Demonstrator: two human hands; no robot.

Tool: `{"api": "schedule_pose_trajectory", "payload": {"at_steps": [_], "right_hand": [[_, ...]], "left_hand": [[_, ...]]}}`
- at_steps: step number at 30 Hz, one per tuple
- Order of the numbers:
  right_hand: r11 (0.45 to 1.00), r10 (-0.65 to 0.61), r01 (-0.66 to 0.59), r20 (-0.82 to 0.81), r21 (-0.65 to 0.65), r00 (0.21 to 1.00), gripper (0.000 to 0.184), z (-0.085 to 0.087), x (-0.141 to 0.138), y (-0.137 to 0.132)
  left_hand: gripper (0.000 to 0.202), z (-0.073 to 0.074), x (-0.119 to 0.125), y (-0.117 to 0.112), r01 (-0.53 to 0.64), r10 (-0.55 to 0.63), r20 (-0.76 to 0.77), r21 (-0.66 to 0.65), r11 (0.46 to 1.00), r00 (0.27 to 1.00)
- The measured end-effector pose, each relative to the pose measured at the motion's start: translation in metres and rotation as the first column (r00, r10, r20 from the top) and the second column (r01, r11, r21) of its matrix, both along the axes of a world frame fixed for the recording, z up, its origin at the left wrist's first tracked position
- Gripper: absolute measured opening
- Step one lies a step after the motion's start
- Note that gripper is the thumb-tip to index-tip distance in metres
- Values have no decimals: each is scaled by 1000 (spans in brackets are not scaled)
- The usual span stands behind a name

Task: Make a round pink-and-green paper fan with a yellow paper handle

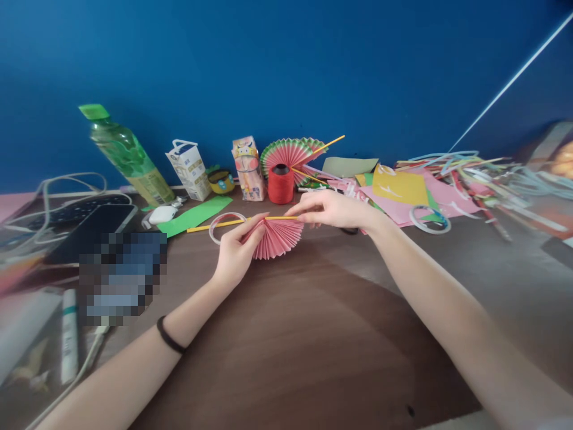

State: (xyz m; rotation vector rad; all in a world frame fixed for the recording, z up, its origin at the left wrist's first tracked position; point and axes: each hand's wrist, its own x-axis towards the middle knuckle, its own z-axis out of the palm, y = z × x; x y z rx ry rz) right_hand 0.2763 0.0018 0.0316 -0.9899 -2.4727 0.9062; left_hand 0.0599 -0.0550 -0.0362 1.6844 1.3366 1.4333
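Observation:
A pink pleated paper fan [278, 240] is spread below my hands, its folds opening downward. A thin yellow stick [281, 218] runs along its straight upper edge. My left hand [237, 248] is closed in a pinch on the fan where the folds gather. On the other side, my right hand [329, 209] has its fingertips closed at the right end of the stick, by the fan's corner. Left of my left hand, a clear tape roll [213, 230] touches another length of yellow stick [201, 228]; whether it joins the first behind my fingers, I cannot tell.
Behind the hands stand a red thread spool [281, 185], a green-edged pink fan [286, 154], small cartons [190, 170] and a green bottle [129, 158]. Coloured paper [398, 186] and another tape roll [430, 220] lie right. A phone [128, 275] and marker [69, 337] lie left.

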Motion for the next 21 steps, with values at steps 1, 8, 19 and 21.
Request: {"api": "schedule_pose_trajectory", "payload": {"at_steps": [1,8,19,21], "right_hand": [[1000,9,-10,8,23,1000,29,0,-1,-1],[994,97,-97,2,44,995,43,-1,-11,-11],[988,155,-150,-159,40,975,44,-30,-33,-11],[990,113,-129,-251,-50,961,44,-34,-40,-16]], "left_hand": [[33,0,0,1,-9,9,20,-5,1000,1000],[35,2,1,4,-25,38,239,-55,998,970],[40,-2,-1,10,-43,75,421,-85,995,904],[40,-2,-2,11,-62,90,404,-83,995,910]]}}
